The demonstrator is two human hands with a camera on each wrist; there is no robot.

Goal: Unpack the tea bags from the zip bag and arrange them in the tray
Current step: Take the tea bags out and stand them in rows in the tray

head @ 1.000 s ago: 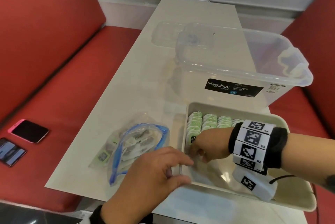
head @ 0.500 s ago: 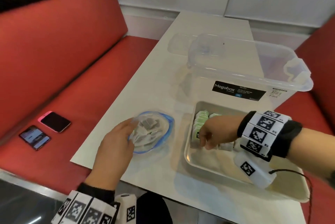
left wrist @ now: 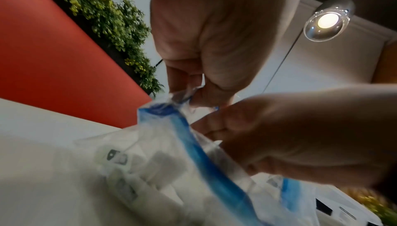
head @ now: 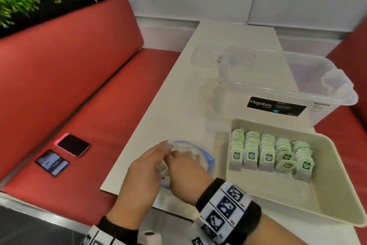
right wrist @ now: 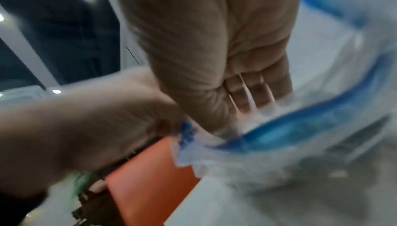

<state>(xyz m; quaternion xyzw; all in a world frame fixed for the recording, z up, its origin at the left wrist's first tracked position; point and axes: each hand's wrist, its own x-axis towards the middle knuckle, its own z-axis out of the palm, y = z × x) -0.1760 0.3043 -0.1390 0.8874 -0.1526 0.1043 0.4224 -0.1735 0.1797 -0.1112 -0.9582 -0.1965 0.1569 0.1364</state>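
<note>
At counter (head: 178, 70) edge we are pinching limp, slippery zip bag (left wrist: 176, 144) rim with left hand (head: 145, 173); right hand (head: 184, 169) reaching inside for light, soft tea bags (head: 268, 151), grip hidden.

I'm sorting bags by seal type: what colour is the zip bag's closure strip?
Blue, on the clear zip bag; clearest in the left wrist view.
</note>
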